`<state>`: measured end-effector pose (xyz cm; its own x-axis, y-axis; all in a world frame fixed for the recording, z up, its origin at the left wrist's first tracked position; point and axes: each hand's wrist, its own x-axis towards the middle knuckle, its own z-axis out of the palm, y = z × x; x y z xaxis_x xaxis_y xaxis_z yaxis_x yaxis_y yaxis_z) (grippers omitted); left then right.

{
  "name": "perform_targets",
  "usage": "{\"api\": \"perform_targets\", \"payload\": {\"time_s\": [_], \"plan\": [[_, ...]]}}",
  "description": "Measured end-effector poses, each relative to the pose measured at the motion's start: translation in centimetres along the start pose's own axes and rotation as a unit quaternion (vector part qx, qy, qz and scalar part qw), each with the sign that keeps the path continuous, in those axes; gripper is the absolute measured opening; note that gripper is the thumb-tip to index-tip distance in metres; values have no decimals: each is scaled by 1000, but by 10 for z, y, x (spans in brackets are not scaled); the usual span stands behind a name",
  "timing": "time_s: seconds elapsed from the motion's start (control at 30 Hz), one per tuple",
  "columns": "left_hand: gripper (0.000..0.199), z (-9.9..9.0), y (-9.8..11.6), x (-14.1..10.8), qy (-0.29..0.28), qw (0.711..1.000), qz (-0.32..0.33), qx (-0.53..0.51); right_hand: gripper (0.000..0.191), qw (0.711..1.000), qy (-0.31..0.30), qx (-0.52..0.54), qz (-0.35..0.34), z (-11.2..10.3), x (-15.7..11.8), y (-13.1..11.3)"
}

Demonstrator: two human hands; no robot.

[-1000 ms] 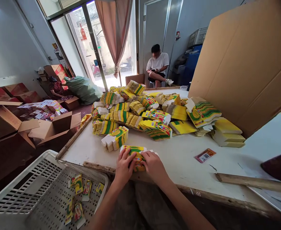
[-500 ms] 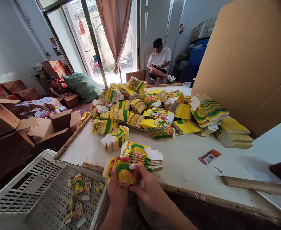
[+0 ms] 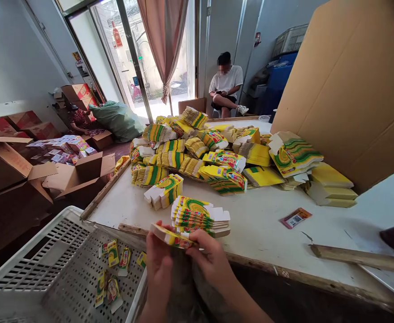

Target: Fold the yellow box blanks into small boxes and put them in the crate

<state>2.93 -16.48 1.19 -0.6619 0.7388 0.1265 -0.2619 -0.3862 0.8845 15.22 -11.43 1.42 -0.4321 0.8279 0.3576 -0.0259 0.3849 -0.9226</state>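
Note:
Between my two hands, at the table's front edge, is a yellow-and-green printed cardboard box [image 3: 174, 237], tilted so that a narrow side faces me. My left hand [image 3: 159, 260] grips its left end, fingers behind it. At the right end, my right hand [image 3: 210, 255] pinches it between thumb and fingers. Just beyond them lies a fanned stack of flat boxes [image 3: 197, 213] of the same print. Another small bundle of boxes [image 3: 165, 190] sits behind it to the left. Below my left hand, several boxes [image 3: 113, 253] lie scattered in a grey plastic crate [image 3: 49, 251].
A big heap of bundled cartons [image 3: 186, 154] covers the back of the white table [image 3: 250, 220]. A small packet [image 3: 296, 218] and a wooden strip [image 3: 358, 258] lie right. A tall cardboard sheet [image 3: 344, 89] stands behind. A person [image 3: 226, 83] sits beyond; another [image 3: 79, 121] is far left.
The box in my hands has turned from showing its broad printed face to showing a narrow side. My right hand has shifted slightly right, and the view has moved a little.

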Motion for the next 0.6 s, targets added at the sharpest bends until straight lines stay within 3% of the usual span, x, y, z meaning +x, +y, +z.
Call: {"api": "perform_targets", "payload": {"time_s": [0.1,0.17,0.23,0.33,0.43,0.53,0.6], "plan": [[28,-15,5,-2,-9,995,-29,91,13,997,-10,-43,-62,-15,3,-3],[26,-26,17,3,-86,987,-47,128,17,990,-12,-91,-111,-27,4,-5],[54,-36,34,11,-186,973,-47,131,19,969,8,-178,-172,-39,6,-8],[101,-46,56,15,-272,944,-28,184,24,908,20,-329,-260,-49,7,-12],[115,-42,60,7,-320,882,-47,342,25,876,-46,-358,-319,-40,1,-13],[88,-30,47,-6,-351,828,-103,426,27,892,-63,-319,-315,-25,-10,-6],[66,-23,38,-12,-341,826,-113,434,45,930,-17,-275,-241,-17,-18,4]]}}
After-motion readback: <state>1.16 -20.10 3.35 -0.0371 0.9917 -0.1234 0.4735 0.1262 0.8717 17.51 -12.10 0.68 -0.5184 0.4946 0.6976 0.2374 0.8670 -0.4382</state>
